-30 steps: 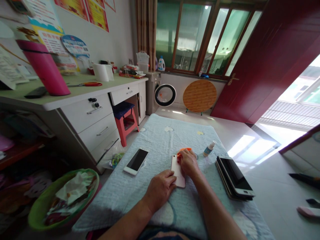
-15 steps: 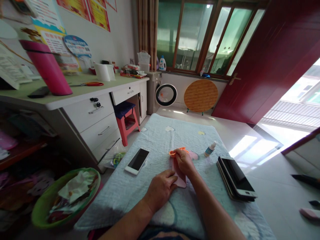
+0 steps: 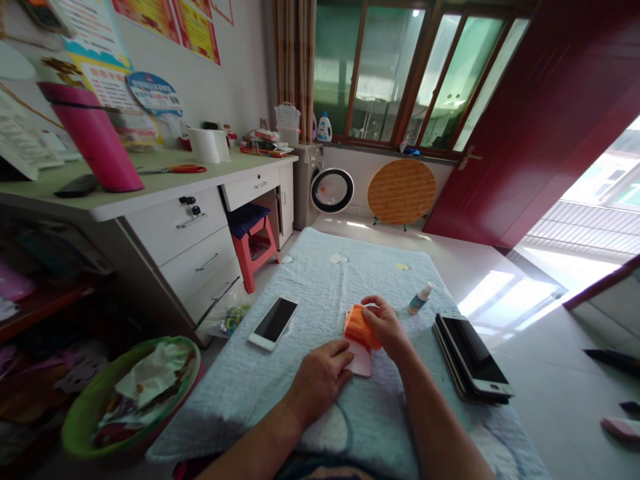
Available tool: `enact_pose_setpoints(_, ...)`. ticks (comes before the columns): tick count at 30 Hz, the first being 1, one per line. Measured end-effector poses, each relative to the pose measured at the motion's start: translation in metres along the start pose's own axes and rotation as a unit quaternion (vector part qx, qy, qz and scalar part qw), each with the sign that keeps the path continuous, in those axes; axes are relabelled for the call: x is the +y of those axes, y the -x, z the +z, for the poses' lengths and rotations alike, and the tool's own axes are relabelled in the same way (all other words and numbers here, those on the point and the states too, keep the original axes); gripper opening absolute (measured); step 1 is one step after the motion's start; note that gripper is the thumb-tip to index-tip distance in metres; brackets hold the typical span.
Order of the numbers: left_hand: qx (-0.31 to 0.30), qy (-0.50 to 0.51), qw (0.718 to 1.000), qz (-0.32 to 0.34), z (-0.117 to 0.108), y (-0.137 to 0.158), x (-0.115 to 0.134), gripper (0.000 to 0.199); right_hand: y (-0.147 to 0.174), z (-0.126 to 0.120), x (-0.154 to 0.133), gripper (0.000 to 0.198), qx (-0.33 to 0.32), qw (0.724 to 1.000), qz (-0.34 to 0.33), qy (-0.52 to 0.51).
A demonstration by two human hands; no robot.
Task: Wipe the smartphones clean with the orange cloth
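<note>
A pink smartphone (image 3: 359, 363) lies back up on the blue cloth-covered table (image 3: 320, 267). My left hand (image 3: 323, 373) grips its lower left edge, thumb and fingers closed on it. An orange cloth (image 3: 361, 327) covers the phone's upper part, and my right hand (image 3: 387, 327) pinches the cloth at its right side. Left of my hands lies a white smartphone (image 3: 274, 323), its dark screen up. A small spray bottle (image 3: 421, 298) stands beyond my right hand, and a stack of phones or tablets (image 3: 473, 357) rests at the table's right edge.
A green basket (image 3: 75, 427) with crumpled paper is on the floor at left. Behind it stands a white desk (image 3: 185, 227) with a pink flask (image 3: 95, 143). A red stool (image 3: 255, 247), a washing machine (image 3: 306, 180) with its door open and a round wooden tabletop (image 3: 403, 192) are farther back.
My right hand has moved right and a little nearer. The orange cloth, bunched at the phone's top before, now hangs spread over its upper part. My left hand stays put.
</note>
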State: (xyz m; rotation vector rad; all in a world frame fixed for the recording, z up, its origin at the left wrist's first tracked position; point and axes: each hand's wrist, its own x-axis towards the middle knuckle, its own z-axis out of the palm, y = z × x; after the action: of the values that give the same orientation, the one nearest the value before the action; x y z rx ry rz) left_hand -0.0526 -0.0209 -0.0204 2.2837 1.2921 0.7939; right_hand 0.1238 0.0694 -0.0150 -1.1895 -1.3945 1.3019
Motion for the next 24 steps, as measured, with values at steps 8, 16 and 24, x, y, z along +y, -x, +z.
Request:
enact_pose_setpoints(8, -0.004, 0.009, 1.000, 0.002, -0.001, 0.000, 0.001, 0.022, 0.000, -0.004, 0.007, 0.007, 0.094, 0.885, -0.189, 0.415)
enact_pose_setpoints(16, -0.009, 0.024, 1.000, 0.005, -0.003, -0.001, 0.004, 0.022, 0.015, -0.005, -0.004, 0.013, -0.043, 0.857, -0.165, 0.486)
enact_pose_setpoints(24, -0.012, 0.007, 1.000, -0.010, -0.002, 0.000, 0.002, 0.024, 0.008, -0.007, -0.003, 0.023, -0.043, 0.909, -0.167, 0.380)
